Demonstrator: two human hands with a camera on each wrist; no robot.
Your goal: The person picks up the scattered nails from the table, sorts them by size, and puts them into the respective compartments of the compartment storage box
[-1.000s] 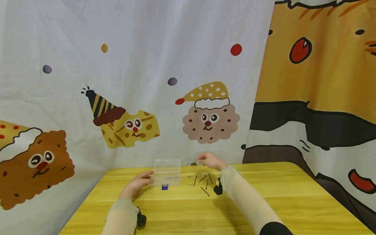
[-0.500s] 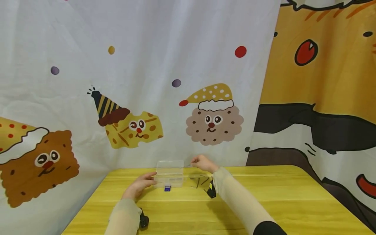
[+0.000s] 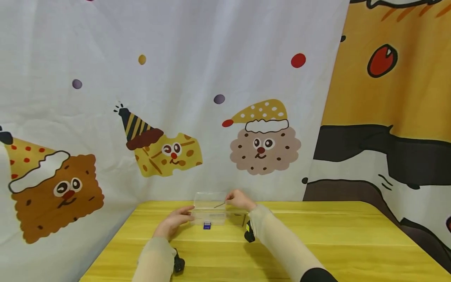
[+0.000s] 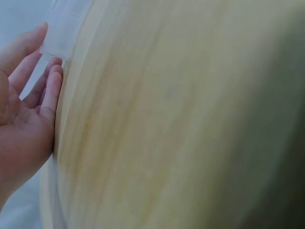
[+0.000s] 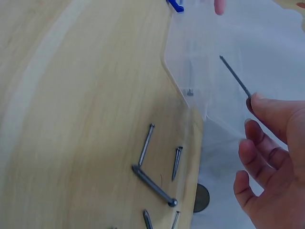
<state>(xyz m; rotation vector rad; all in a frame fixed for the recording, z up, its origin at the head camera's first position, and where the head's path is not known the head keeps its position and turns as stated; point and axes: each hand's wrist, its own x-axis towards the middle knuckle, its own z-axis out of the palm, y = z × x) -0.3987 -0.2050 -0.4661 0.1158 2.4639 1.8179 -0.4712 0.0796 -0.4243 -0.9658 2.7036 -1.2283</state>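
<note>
A clear plastic box [image 3: 208, 218] stands with its lid raised near the table's back edge, a blue latch [image 3: 207, 226] on its front. My left hand [image 3: 174, 221] touches the box's left side, fingers extended; the left wrist view shows that hand [image 4: 31, 100] at the box's corner [image 4: 62, 33]. Between thumb and forefinger my right hand [image 3: 241, 200] pinches a thin nail [image 3: 219, 205], its free end over the box. In the right wrist view the nail [image 5: 233, 75] slants out from the right hand [image 5: 276, 157]. A small metal piece [image 5: 190, 91] shows in the box.
Several loose nails [image 5: 155, 185] lie on the table right of the box, partly behind the right wrist in the head view. A dark round object [image 5: 201, 198] is at the table's back edge. A patterned curtain [image 3: 176, 58] hangs behind the table.
My right hand has moved left with the nail, from above the back edge right of the box to over the box. The left hand stays at the box's side. The head view has shifted slightly.
</note>
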